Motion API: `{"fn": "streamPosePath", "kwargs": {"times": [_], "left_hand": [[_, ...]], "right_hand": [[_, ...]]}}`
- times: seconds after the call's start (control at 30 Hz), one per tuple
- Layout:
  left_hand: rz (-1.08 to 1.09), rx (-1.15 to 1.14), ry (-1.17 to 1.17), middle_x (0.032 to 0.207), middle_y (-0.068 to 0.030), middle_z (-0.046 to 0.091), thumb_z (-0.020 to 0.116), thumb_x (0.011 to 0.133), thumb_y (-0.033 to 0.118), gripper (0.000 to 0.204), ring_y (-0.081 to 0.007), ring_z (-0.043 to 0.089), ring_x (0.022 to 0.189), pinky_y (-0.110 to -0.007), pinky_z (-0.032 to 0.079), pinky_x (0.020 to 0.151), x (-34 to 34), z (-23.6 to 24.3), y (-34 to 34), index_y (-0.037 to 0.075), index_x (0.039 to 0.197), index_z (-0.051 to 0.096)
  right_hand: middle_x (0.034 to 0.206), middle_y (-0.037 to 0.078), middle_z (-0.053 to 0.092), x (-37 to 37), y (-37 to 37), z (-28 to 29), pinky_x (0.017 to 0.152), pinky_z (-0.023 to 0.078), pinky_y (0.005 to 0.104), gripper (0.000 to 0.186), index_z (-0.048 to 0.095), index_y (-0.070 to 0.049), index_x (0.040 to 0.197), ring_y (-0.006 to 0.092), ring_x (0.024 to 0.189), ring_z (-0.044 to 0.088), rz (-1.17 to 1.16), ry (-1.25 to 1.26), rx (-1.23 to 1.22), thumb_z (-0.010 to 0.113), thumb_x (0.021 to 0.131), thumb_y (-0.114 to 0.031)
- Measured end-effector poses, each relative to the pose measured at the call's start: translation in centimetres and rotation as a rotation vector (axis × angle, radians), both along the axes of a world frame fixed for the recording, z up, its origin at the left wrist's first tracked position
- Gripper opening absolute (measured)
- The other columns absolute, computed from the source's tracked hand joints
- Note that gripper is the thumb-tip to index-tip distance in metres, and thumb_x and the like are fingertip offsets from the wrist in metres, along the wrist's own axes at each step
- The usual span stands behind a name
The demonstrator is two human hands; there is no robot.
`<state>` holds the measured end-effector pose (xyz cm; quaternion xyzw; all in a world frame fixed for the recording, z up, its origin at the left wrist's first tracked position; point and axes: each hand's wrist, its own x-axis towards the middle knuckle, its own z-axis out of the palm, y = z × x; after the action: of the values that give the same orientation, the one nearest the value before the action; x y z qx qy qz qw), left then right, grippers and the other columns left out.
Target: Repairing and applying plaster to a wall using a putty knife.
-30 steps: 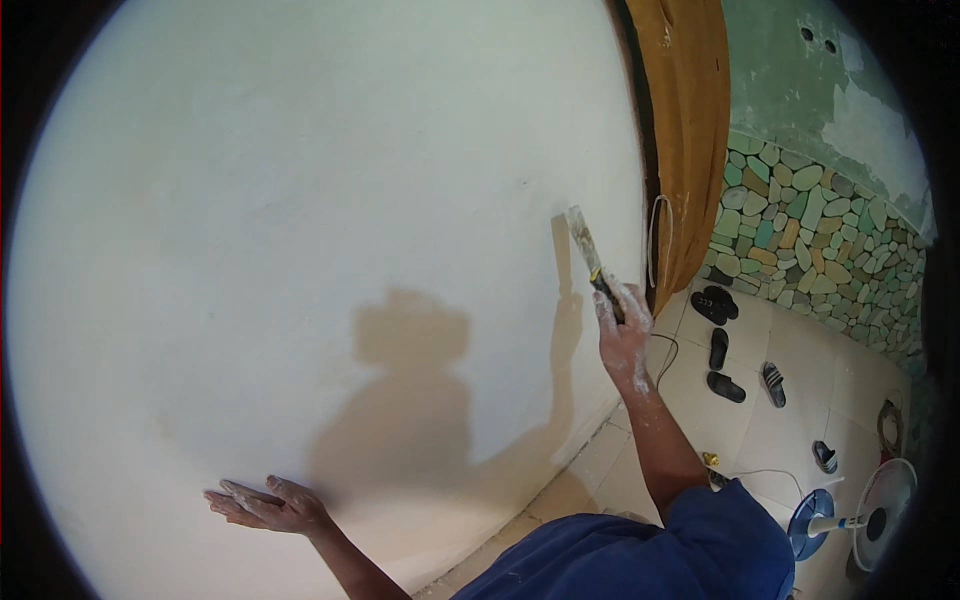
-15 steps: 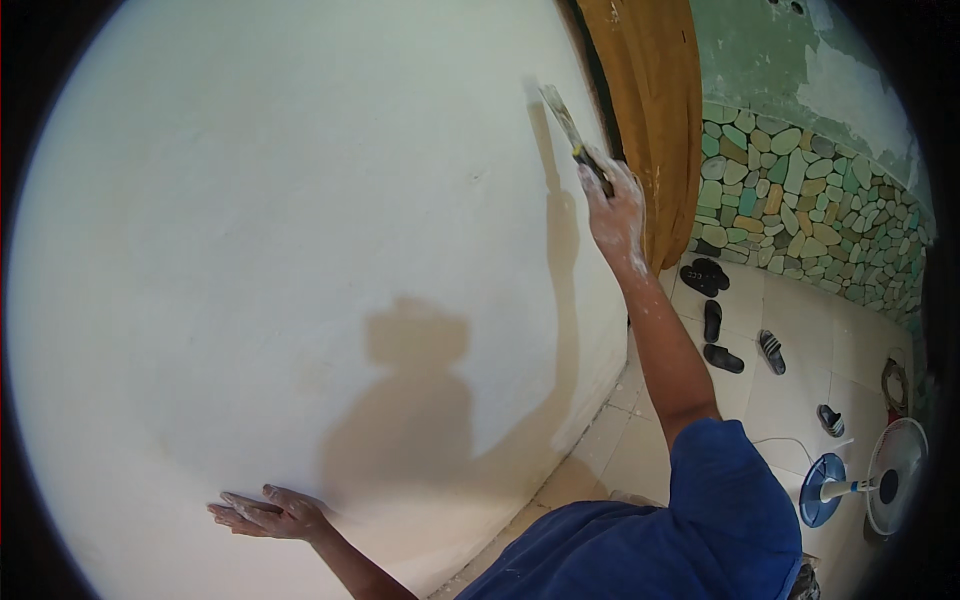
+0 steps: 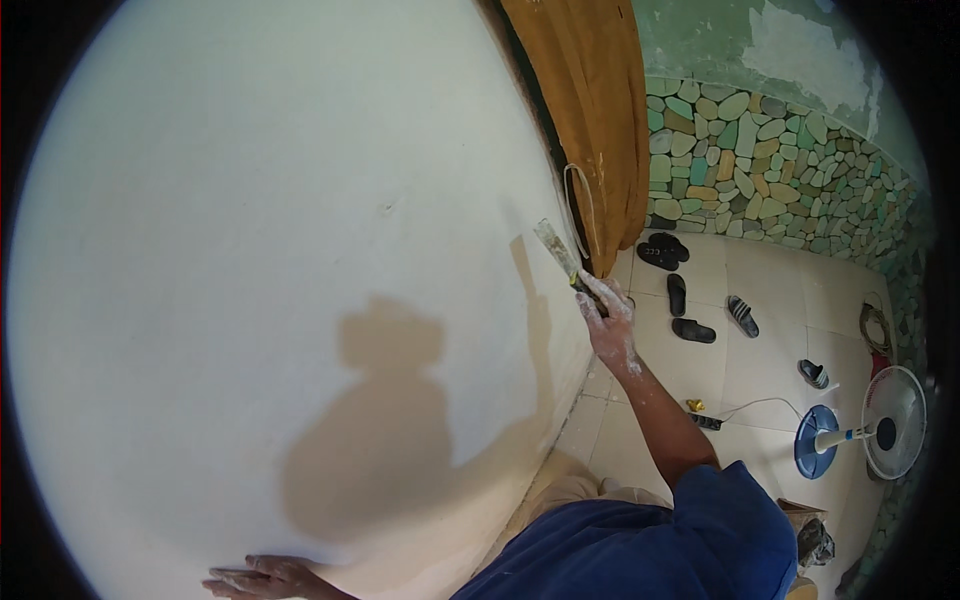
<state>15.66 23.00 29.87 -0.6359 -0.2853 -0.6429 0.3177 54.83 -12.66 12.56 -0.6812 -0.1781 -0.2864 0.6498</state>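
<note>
My right hand (image 3: 608,318), dusted with white powder, grips a putty knife (image 3: 558,250) by its dark handle with a yellow band, blade angled up-left close to the pale wall (image 3: 220,260), near its right edge. Whether the blade touches the wall is unclear. My left hand (image 3: 262,578) is low at the bottom left, fingers stretched out along the wall surface, powdery, holding nothing that I can make out. Shadows of my head and right arm fall on the wall.
An orange-brown curtain (image 3: 590,110) hangs beside the wall. Behind is a pebble-clad wall (image 3: 750,150). On the tiled floor (image 3: 760,260) lie several sandals (image 3: 742,316), a power strip (image 3: 705,421) with a cord, coiled cable (image 3: 875,330), a standing fan (image 3: 890,425) and a bag (image 3: 812,540).
My right hand rose with the putty knife, then came back down. My left hand sits lower in the picture, and the whole view has shifted, showing more floor at the right.
</note>
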Motion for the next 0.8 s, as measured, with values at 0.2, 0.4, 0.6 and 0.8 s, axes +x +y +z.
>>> {"fn": "streamPosePath", "kwargs": {"times": [0.2, 0.4, 0.6, 0.8], "left_hand": [[0.027, 0.003, -0.005, 0.149, -0.0207, 0.03, 0.039, 0.099, 0.044, 0.055, -0.0369, 0.025, 0.139, -0.055, 0.02, 0.11, 0.6, 0.2, -0.9, 0.005, 0.137, 0.044], [-0.195, -0.029, -0.036, 0.151, -0.0194, 0.026, 0.045, 0.097, 0.04, 0.056, -0.0353, 0.021, 0.141, -0.054, 0.013, 0.114, 0.8, 0.4, -0.5, 0.008, 0.143, 0.037], [-0.197, -0.094, -0.117, 0.151, -0.0191, 0.025, 0.045, 0.096, 0.042, 0.057, -0.0354, 0.021, 0.141, -0.054, 0.019, 0.113, -0.2, -1.4, 0.5, 0.011, 0.143, 0.037], [0.226, 0.409, 0.381, 0.153, -0.0096, 0.024, 0.028, 0.098, 0.048, 0.056, -0.0334, 0.027, 0.139, -0.057, 0.028, 0.112, 1.3, 3.3, -0.5, 0.027, 0.149, 0.019]], "right_hand": [[0.093, 0.016, 0.06, 2.3, 1.2, 3.6, 0.077, 0.048, 0.0339, 0.033, 0.062, -0.001, 0.116, 0.0278, 0.086, 0.059, -0.03, -0.088, -0.125, 0.066, 0.083, -0.002], [0.093, 0.017, 0.061, 7.0, 4.8, 11.8, 0.076, 0.049, 0.0347, 0.035, 0.061, -0.002, 0.118, 0.0282, 0.086, 0.06, -0.048, -0.3, -0.121, 0.066, 0.084, -0.004], [0.097, 0.016, 0.062, 10.3, 5.6, 21.9, 0.078, 0.049, 0.0312, 0.032, 0.063, -0.002, 0.117, 0.0231, 0.088, 0.061, -0.058, -0.37, -0.029, 0.065, 0.085, -0.003], [0.101, 0.014, 0.065, 10.4, 3.1, 20.2, 0.085, 0.047, 0.0296, 0.033, 0.062, -0.003, 0.119, 0.0204, 0.092, 0.061, -0.138, -0.291, 0.119, 0.063, 0.087, -0.007]]}}
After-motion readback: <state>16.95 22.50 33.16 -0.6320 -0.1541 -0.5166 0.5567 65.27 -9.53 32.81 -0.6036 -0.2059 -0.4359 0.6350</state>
